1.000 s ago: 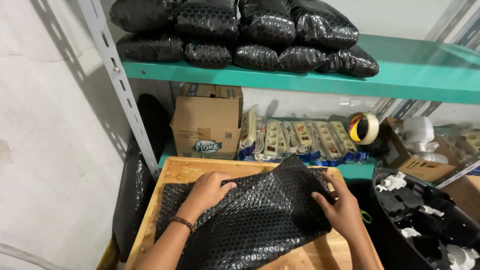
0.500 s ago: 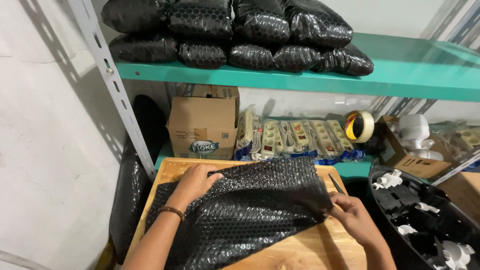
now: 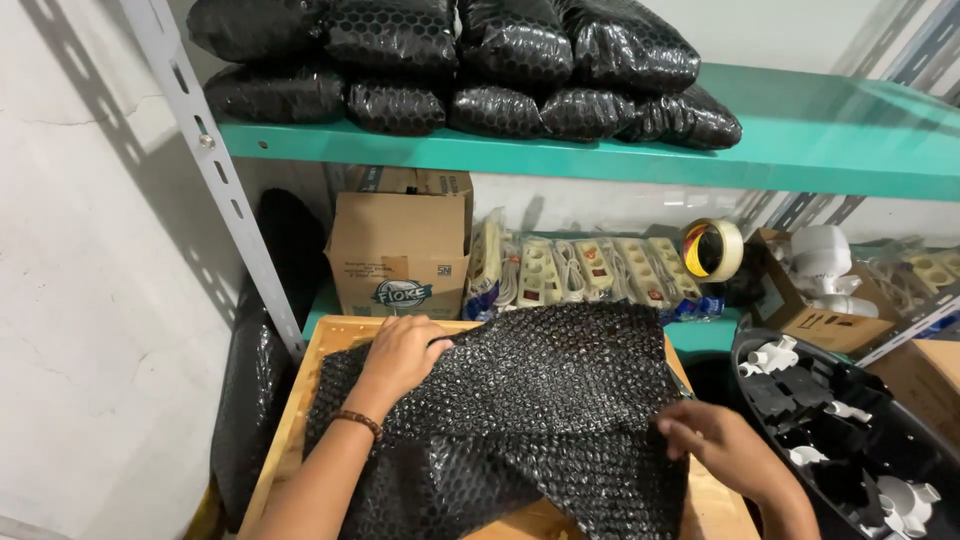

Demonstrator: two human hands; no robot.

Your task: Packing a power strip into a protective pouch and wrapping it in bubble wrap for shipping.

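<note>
On the wooden desk [image 3: 300,400], your left hand [image 3: 400,355] lay flat, fingers together, pressing the near-left part of the black bubble wrap sheet [image 3: 540,400]. Your right hand [image 3: 715,445], at the sheet's right edge, had fingers pinched closed on a fold of the wrap. The sheet covered most of the desk, bunched and creased across its middle, with a lower layer showing under the lifted upper flap.

Behind the sheet: a brown cardboard box [image 3: 400,250] stood on the lower green shelf, a row of packaged white power strips [image 3: 580,270] just right of it, and a tape roll [image 3: 712,248] further right. Above the sheet, the upper teal shelf [image 3: 800,140] carried a stack of black wrapped bundles [image 3: 460,70]. Right of the sheet, a black bin [image 3: 850,430] held white and black plastic parts.

Judgement on progress: wrapping looked partway done. One fold appeared laid over; whether an item sat inside could not be told. The right flap was not yet pulled across, no tape was applied, and the roll stood untouched.
</note>
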